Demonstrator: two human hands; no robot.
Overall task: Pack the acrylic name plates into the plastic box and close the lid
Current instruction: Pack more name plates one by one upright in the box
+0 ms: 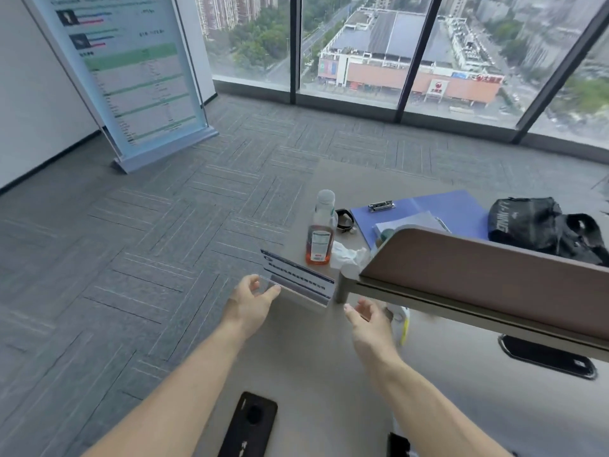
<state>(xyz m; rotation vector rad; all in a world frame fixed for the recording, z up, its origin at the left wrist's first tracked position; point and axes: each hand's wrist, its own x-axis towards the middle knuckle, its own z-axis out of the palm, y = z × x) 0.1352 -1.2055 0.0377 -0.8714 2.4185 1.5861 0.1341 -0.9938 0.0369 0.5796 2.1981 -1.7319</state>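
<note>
A black phone [247, 425] lies face down near the front edge of the pale grey desk [316, 374], between the two bare forearms. Farther in, the left hand [249, 300] sits at the desk's left edge with its fingers curled loosely; its fingertips touch or nearly touch the left end of a clear acrylic name plate with a blue-and-white printed insert [298, 278], though whether it truly grips the plate cannot be told. The right hand [369, 319] is spread and holds nothing, just short of the plate's right end. The plate stands tilted near the left edge, beside the corner post of a brown desk divider [478, 275] that runs off to the right.

Behind the plate stands a clear plastic bottle of orange liquid with a white cap [321, 229], with crumpled white tissue [346, 255] just to its right. Beyond the divider lie a blue clipboard folder with a metal clip [445, 206] and a black fabric bag [540, 229]. Past the desk's far edge, on grey carpet [131, 242], a printed standing banner [131, 70] leans by the wall.
</note>
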